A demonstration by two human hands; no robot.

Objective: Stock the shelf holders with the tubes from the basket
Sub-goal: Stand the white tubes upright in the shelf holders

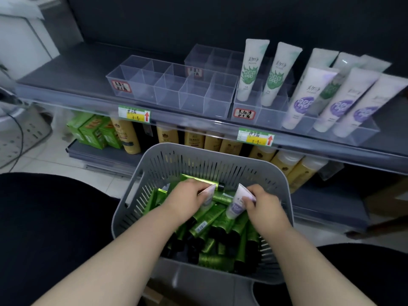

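A grey slotted basket [205, 160] sits in front of me, filled with several green tubes [204, 226]. Inside it, my left hand [187, 197] is closed on a pale purple tube [208, 195], mostly hidden by the fingers. My right hand [262, 203] grips another white-and-purple tube [237, 204] by its crimped end. On the shelf above stand clear divided holders: the left holder [172, 85] has nothing in it, and the right holder [260, 111] has white-green tubes [254, 69] and white-purple tubes [306, 98] standing in it.
A second clear holder [212, 58] stands further back on the shelf. Price tags [134, 114] hang on the shelf's front rail. On the shelf below are yellow bottles [130, 138] and green boxes [92, 133]. My dark-clad knees flank the basket. Cables lie on the floor at left.
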